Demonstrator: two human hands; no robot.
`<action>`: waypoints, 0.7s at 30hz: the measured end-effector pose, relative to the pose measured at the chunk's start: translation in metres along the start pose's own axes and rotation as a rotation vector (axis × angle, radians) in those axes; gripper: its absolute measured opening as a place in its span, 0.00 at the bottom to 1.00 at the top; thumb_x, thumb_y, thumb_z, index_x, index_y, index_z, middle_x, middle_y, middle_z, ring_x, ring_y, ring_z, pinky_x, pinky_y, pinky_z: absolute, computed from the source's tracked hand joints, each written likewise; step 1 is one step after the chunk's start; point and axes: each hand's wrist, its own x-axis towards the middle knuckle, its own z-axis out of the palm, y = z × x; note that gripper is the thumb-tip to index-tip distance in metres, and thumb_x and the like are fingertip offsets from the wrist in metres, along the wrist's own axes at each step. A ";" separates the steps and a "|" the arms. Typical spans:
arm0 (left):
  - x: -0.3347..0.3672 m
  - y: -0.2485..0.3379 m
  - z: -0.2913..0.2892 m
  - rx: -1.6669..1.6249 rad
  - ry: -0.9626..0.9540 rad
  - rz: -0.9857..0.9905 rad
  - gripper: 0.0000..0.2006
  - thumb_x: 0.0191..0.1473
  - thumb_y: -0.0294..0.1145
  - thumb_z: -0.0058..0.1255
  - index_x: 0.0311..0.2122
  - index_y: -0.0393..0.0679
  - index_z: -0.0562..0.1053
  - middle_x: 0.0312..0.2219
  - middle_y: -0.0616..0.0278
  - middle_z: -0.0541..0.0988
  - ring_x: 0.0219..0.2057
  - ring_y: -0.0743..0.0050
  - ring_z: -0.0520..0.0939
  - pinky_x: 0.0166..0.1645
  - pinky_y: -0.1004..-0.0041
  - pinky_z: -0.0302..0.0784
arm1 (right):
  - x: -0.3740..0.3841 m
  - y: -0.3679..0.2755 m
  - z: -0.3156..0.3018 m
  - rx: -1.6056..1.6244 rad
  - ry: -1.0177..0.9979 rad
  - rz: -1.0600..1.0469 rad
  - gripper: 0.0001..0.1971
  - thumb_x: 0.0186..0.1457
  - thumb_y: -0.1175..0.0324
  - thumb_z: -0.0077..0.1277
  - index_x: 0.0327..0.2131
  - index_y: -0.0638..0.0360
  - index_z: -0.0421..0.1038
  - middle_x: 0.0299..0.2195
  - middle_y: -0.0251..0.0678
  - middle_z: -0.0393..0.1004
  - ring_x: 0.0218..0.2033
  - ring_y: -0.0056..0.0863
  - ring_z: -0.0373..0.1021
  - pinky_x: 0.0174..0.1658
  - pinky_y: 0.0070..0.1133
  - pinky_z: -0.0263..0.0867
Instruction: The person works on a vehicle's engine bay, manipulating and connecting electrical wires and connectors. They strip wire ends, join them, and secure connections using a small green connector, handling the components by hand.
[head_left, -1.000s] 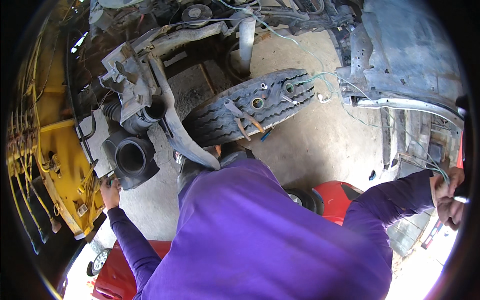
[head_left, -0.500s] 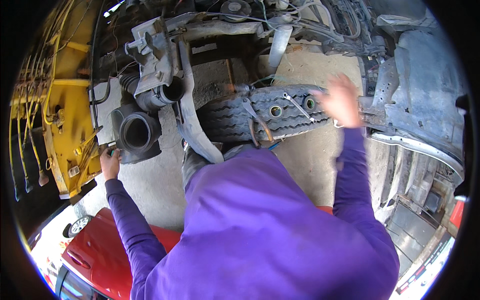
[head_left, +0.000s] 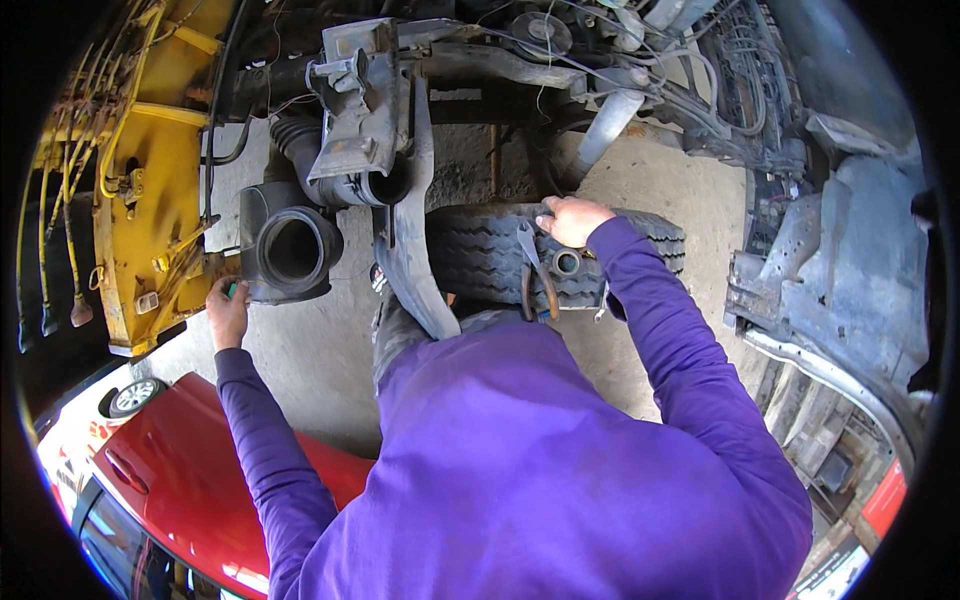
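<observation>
My left hand (head_left: 229, 308) is closed around a small green-ended thing (head_left: 233, 290), mostly hidden by the fingers. It is beside a black, round-mouthed housing (head_left: 290, 250). My right hand (head_left: 574, 220) is over the worn tire (head_left: 460, 255), its fingers curled at the far edge of the tread; what they grip, if anything, is hidden. Close by on the tread rest pliers (head_left: 538, 268) with brownish handles and a ring-shaped part (head_left: 567, 263). A wrench end (head_left: 602, 303) pokes out by my right forearm, which covers the rest.
A grey curved bracket (head_left: 408, 250) rises between the housing and the tire. Yellow machinery (head_left: 150, 240) with cables stands at the left. Vehicle frame parts (head_left: 500, 68) and hoses cross the far side. A red car (head_left: 200, 460) is behind on the left; grey body panels (head_left: 860, 270) stand right.
My right hand has swung left from the tire's right end to its far middle edge, the forearm now covering the wrench. My left hand stays by the housing. The whole view has shifted slightly.
</observation>
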 end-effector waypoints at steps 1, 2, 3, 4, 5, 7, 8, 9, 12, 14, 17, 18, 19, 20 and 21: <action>-0.004 0.002 -0.001 -0.005 0.010 -0.005 0.16 0.59 0.32 0.59 0.45 0.29 0.77 0.30 0.57 0.82 0.28 0.75 0.81 0.33 0.74 0.77 | -0.001 0.001 -0.010 -0.040 0.097 -0.087 0.29 0.69 0.54 0.45 0.64 0.66 0.62 0.56 0.58 0.72 0.59 0.55 0.68 0.62 0.39 0.65; -0.006 0.003 -0.001 -0.006 0.020 -0.019 0.15 0.59 0.32 0.58 0.45 0.29 0.77 0.30 0.57 0.82 0.28 0.76 0.81 0.33 0.74 0.77 | 0.012 0.005 -0.016 -0.048 0.126 -0.182 0.28 0.67 0.56 0.46 0.62 0.66 0.64 0.55 0.58 0.73 0.58 0.55 0.69 0.61 0.39 0.65; -0.009 0.002 -0.001 -0.004 0.031 -0.035 0.15 0.59 0.32 0.58 0.45 0.29 0.77 0.30 0.57 0.81 0.27 0.76 0.81 0.33 0.74 0.76 | 0.035 0.009 -0.024 -0.055 0.153 -0.280 0.27 0.66 0.57 0.48 0.61 0.66 0.66 0.53 0.58 0.74 0.57 0.54 0.70 0.61 0.40 0.66; -0.013 0.002 -0.002 -0.003 0.043 -0.051 0.15 0.59 0.32 0.58 0.44 0.29 0.77 0.30 0.58 0.81 0.27 0.77 0.80 0.33 0.75 0.76 | 0.057 0.013 -0.034 -0.062 0.180 -0.379 0.25 0.64 0.59 0.49 0.59 0.67 0.68 0.52 0.58 0.75 0.56 0.54 0.71 0.60 0.40 0.66; -0.018 0.012 0.001 -0.043 0.048 -0.103 0.13 0.60 0.30 0.57 0.44 0.29 0.77 0.31 0.58 0.81 0.27 0.77 0.80 0.34 0.75 0.75 | 0.075 0.008 -0.043 -0.043 0.192 -0.400 0.24 0.61 0.62 0.51 0.56 0.68 0.71 0.50 0.58 0.76 0.54 0.54 0.72 0.58 0.39 0.68; -0.021 0.012 0.001 -0.028 0.038 -0.123 0.13 0.61 0.29 0.56 0.45 0.29 0.76 0.33 0.57 0.81 0.29 0.77 0.80 0.35 0.76 0.76 | 0.142 0.008 -0.041 -0.031 0.137 -0.351 0.23 0.59 0.63 0.50 0.54 0.68 0.73 0.51 0.58 0.76 0.55 0.53 0.72 0.59 0.38 0.68; -0.027 0.014 0.001 -0.001 0.049 -0.140 0.13 0.61 0.29 0.56 0.46 0.29 0.76 0.34 0.57 0.81 0.30 0.76 0.82 0.36 0.76 0.77 | 0.176 0.004 -0.033 0.009 0.102 -0.303 0.23 0.58 0.63 0.50 0.53 0.68 0.75 0.52 0.58 0.76 0.56 0.52 0.73 0.59 0.38 0.68; -0.031 0.011 0.001 -0.058 0.048 -0.146 0.14 0.62 0.29 0.56 0.47 0.28 0.76 0.35 0.56 0.82 0.31 0.75 0.83 0.38 0.75 0.78 | 0.212 0.004 -0.019 0.012 0.061 -0.265 0.22 0.58 0.64 0.50 0.53 0.67 0.75 0.52 0.58 0.76 0.56 0.52 0.73 0.59 0.39 0.69; -0.033 0.024 -0.001 0.044 0.020 -0.148 0.12 0.62 0.27 0.55 0.46 0.29 0.75 0.33 0.59 0.80 0.32 0.76 0.81 0.38 0.76 0.78 | 0.336 0.027 0.051 0.216 0.030 -0.188 0.20 0.58 0.64 0.51 0.51 0.64 0.78 0.51 0.56 0.78 0.51 0.53 0.76 0.56 0.40 0.71; -0.051 0.017 -0.001 -0.077 0.079 -0.259 0.09 0.62 0.25 0.54 0.46 0.33 0.76 0.35 0.63 0.79 0.35 0.79 0.80 0.42 0.76 0.77 | 0.385 0.020 0.077 0.093 0.009 -0.180 0.23 0.58 0.62 0.53 0.54 0.64 0.75 0.53 0.58 0.76 0.50 0.51 0.76 0.54 0.39 0.72; -0.066 0.024 0.018 0.039 0.237 -0.236 0.13 0.58 0.27 0.58 0.46 0.32 0.76 0.36 0.62 0.81 0.38 0.74 0.80 0.46 0.72 0.77 | 0.435 0.015 0.091 0.159 0.083 -0.056 0.25 0.58 0.61 0.54 0.55 0.65 0.75 0.54 0.59 0.75 0.51 0.51 0.75 0.55 0.38 0.71; -0.069 0.024 0.028 0.069 0.269 -0.228 0.13 0.58 0.27 0.58 0.46 0.32 0.75 0.37 0.62 0.81 0.38 0.74 0.80 0.46 0.72 0.76 | 0.452 0.018 0.094 0.182 0.103 -0.013 0.24 0.58 0.61 0.54 0.55 0.65 0.75 0.53 0.59 0.75 0.51 0.51 0.75 0.55 0.39 0.71; -0.078 0.026 0.043 0.099 0.291 -0.245 0.13 0.58 0.27 0.58 0.46 0.32 0.75 0.37 0.62 0.81 0.38 0.73 0.80 0.47 0.72 0.76 | 0.468 0.019 0.098 0.203 0.116 0.022 0.24 0.58 0.61 0.54 0.55 0.64 0.75 0.53 0.58 0.75 0.51 0.51 0.75 0.55 0.39 0.71; -0.093 0.028 0.068 0.113 0.294 -0.280 0.13 0.58 0.27 0.58 0.47 0.32 0.75 0.37 0.62 0.81 0.38 0.73 0.80 0.47 0.72 0.76 | 0.482 0.020 0.101 0.210 0.122 0.049 0.24 0.58 0.61 0.54 0.55 0.64 0.75 0.53 0.58 0.76 0.51 0.51 0.75 0.55 0.39 0.71; -0.103 0.031 0.092 0.117 0.297 -0.321 0.14 0.58 0.27 0.58 0.47 0.33 0.75 0.38 0.61 0.81 0.38 0.73 0.80 0.47 0.72 0.76 | 0.493 0.021 0.104 0.214 0.121 0.071 0.24 0.58 0.61 0.54 0.55 0.64 0.75 0.53 0.58 0.76 0.51 0.51 0.75 0.55 0.39 0.71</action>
